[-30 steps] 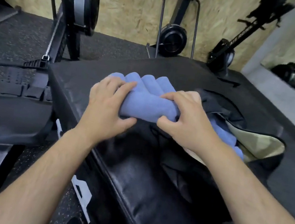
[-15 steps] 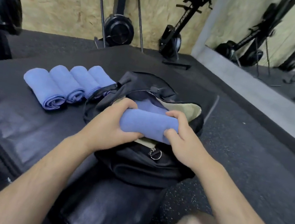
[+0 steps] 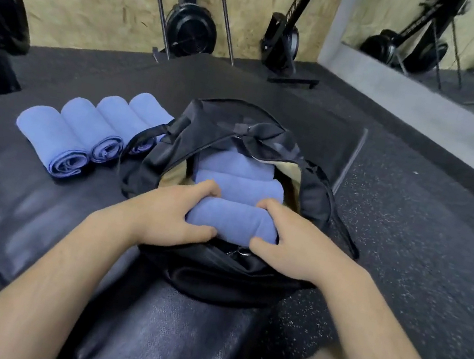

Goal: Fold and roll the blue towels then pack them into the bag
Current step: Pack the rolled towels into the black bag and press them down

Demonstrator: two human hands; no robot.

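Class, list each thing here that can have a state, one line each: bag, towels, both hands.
bag, unzipped, mouth open.
held towel, rolled, at the bag's mouth, gripped at both ends.
packed towels, two, rolled, lying inside the bag.
row of towels, four, rolled, side by side, outside the bag.
left hand, grips the held towel's left end.
right hand, grips its right end.
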